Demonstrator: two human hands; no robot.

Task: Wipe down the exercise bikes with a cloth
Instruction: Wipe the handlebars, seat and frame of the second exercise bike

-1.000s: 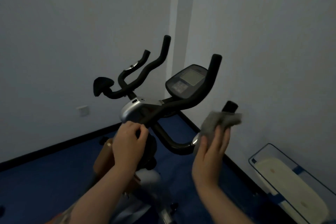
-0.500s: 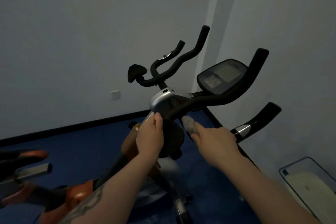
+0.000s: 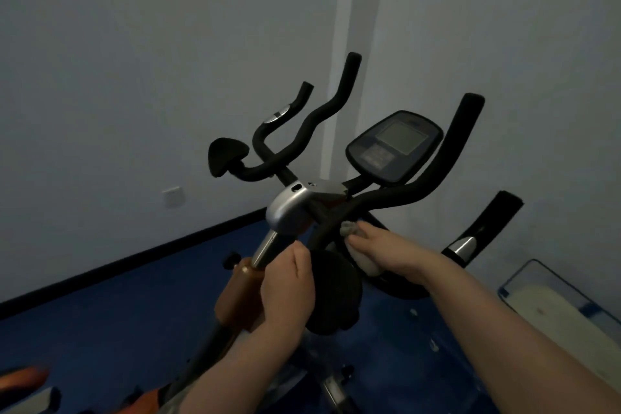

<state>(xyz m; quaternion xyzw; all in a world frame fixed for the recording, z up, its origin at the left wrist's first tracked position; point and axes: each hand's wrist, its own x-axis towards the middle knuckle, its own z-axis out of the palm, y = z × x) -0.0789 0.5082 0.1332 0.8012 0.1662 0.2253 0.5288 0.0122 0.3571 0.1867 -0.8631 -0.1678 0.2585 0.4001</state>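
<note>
- Nearest to me, my left hand (image 3: 287, 286) was curled round the silver stem (image 3: 268, 247) of the exercise bike (image 3: 292, 208), just under the grey clamp housing, steadying the frame.
- Just to the right of it, my right hand (image 3: 386, 249) had the grey cloth (image 3: 351, 228) pinched under its fingers and pressed against the black handlebar (image 3: 396, 198) where the bar drops toward the stem; part of the cloth trailed out beneath the palm.
- I judged the wipe to be partway along: the cloth was on the inner stretch of the right bar, and nothing in view told me which other parts had already been cleaned.
- Beyond my right hand, the console (image 3: 395, 144) with its grey screen looked yet to be reached, as did the upturned bar ends and the left-side grips beyond my left hand.
- Further right of my right hand stood a second black grip with a silver band (image 3: 465, 245), and a blue-edged tray (image 3: 564, 299) on the floor.
- Beyond my left hand, a wall socket (image 3: 173, 197) sat above the dark skirting.
- I could read no brand, label or writing; the console markings were too dim and blurred.
</note>
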